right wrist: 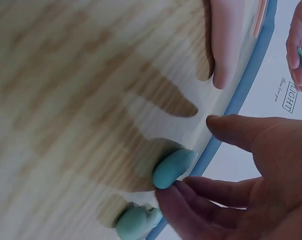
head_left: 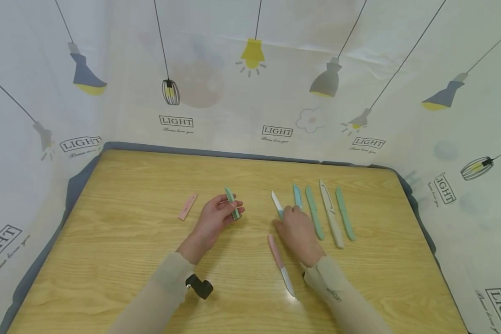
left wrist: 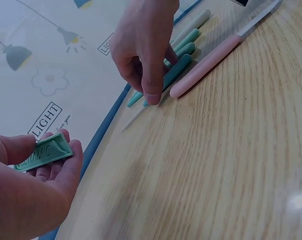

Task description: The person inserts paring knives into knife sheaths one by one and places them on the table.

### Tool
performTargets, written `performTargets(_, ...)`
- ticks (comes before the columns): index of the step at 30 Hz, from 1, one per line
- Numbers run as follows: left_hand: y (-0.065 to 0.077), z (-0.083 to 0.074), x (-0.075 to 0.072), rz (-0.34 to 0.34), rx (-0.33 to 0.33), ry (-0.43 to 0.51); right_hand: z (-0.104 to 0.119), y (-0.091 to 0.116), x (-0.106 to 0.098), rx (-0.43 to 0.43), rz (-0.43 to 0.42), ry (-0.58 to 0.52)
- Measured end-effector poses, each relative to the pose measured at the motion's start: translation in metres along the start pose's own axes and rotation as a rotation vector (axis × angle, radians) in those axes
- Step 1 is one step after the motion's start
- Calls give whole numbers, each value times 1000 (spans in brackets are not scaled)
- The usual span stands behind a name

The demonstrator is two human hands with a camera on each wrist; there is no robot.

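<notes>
My left hand [head_left: 213,219] pinches a small green blade cover [left wrist: 46,152] marked with raised letters, raised above the table. Over at the right, my right hand [head_left: 298,232] reaches down to a white-bladed knife [head_left: 277,202]. Its teal handle [right wrist: 171,169] lies at my fingers while the thumb stands apart from it, on the side of the pink knife. Part of that handle is hidden under the hand. Just beyond the fingers shows a light-blue piece [head_left: 297,194], its lower end covered. The pink-handled knife [head_left: 277,253] lies nearer me, white blade pointing toward my body.
To the right lie a green-handled knife [head_left: 315,213], a long beige tool with a slotted end [head_left: 331,215] and another green one [head_left: 345,214]. A pink blade cover [head_left: 188,207] is left of my left hand. Lamp-printed cloth [head_left: 229,116] surrounds the wooden table [head_left: 108,232].
</notes>
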State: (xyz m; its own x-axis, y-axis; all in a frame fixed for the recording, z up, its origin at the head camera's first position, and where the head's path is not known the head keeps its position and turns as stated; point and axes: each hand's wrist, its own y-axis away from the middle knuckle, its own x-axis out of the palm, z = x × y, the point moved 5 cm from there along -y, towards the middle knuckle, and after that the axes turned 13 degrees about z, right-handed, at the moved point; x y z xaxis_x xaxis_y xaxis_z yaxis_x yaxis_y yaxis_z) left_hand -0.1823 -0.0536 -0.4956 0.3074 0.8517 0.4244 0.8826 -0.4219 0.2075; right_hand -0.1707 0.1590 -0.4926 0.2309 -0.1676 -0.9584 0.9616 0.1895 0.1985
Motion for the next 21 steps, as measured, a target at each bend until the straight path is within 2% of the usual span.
performTargets(3, 1, 0, 1, -3, 7, -1, 2, 0, 0, 0, -12, 9)
performTargets(9, 1, 0, 2, -13, 16, 13, 5, -2, 0, -26, 12, 148)
performTargets(16, 3, 2, -1, -57, 11, 26, 2, -3, 0, -1, 50, 27)
performTargets(21, 5, 1, -4, -90, 5, 53, -1, 0, 1, 11, 45, -39)
